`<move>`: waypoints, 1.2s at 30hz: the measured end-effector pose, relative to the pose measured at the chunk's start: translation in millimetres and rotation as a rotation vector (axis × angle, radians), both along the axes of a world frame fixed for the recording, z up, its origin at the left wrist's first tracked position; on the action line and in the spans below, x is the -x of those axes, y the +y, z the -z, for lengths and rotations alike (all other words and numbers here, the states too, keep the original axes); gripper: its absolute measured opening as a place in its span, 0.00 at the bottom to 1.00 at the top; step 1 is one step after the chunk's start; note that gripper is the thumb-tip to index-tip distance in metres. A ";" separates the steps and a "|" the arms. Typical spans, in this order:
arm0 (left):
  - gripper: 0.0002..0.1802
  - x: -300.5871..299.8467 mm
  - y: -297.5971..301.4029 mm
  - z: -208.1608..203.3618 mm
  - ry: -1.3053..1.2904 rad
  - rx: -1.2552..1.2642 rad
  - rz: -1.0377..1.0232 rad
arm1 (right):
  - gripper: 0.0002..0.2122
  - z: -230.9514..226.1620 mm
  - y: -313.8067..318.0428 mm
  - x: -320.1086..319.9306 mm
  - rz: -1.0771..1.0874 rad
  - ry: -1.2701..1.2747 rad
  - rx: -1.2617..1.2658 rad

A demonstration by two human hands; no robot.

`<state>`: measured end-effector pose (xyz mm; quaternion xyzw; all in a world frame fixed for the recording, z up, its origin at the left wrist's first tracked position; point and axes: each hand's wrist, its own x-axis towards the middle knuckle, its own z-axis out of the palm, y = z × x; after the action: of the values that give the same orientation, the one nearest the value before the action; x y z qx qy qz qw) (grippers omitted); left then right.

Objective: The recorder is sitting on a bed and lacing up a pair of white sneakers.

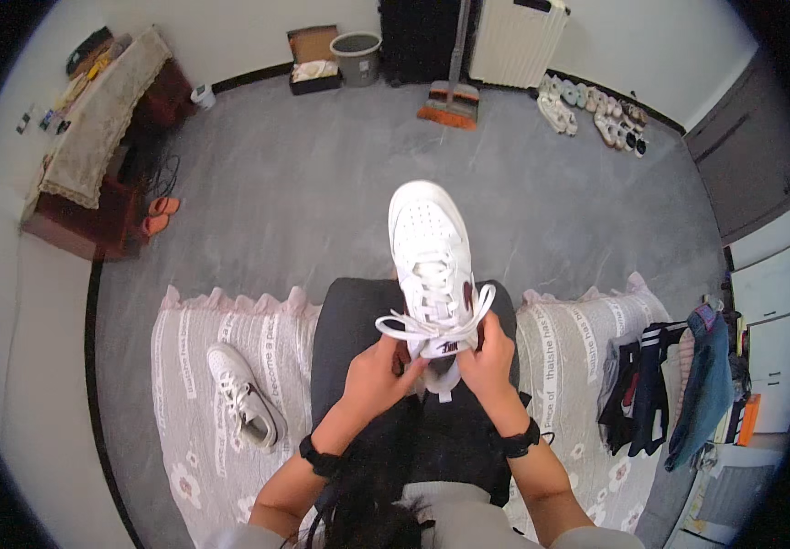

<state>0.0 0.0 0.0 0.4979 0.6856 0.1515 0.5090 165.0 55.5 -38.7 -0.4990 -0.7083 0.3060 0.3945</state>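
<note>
A white sneaker (432, 242) is held up above my lap, its perforated toe pointing away from me. Its white laces (436, 322) are tied in a bow, with a loop out to each side above the tongue. My left hand (378, 375) is closed around the left side of the shoe's collar. On the opposite side, my right hand (486, 364) grips the collar beside the bow. Fingertips of both hands are partly hidden by the shoe. A second white sneaker (247, 395) lies on the bedspread to my left.
I sit on a bed with a pale, ruffled bedspread (189, 366). Clothes (656, 384) hang at the right. Ahead on the grey floor are a broom (450, 102), a bucket (357, 62), an open box (314, 78) and rows of shoes (596, 114). Orange slippers (159, 217) lie near a cloth-covered table (102, 137).
</note>
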 end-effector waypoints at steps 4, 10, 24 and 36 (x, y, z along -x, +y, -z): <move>0.43 10.9 -10.1 6.7 0.015 -0.468 -0.087 | 0.20 -4.8 -10.4 3.5 0.003 -0.070 -0.079; 0.48 -11.1 -1.7 17.2 0.194 -0.828 -0.103 | 0.19 8.5 -31.8 1.6 -0.092 -0.068 -0.014; 0.46 12.7 -9.7 55.6 -0.022 -0.605 0.064 | 0.15 43.2 -59.8 -0.2 -0.179 -0.127 0.196; 0.49 10.0 -7.8 94.9 0.081 -0.380 0.214 | 0.16 77.7 -56.7 -12.3 -0.334 -0.250 0.241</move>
<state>-10.0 -7.8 -94.9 0.6605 0.6079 0.2027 0.3912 177.3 -1.2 -116.4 -0.4522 -0.7827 0.3853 0.1854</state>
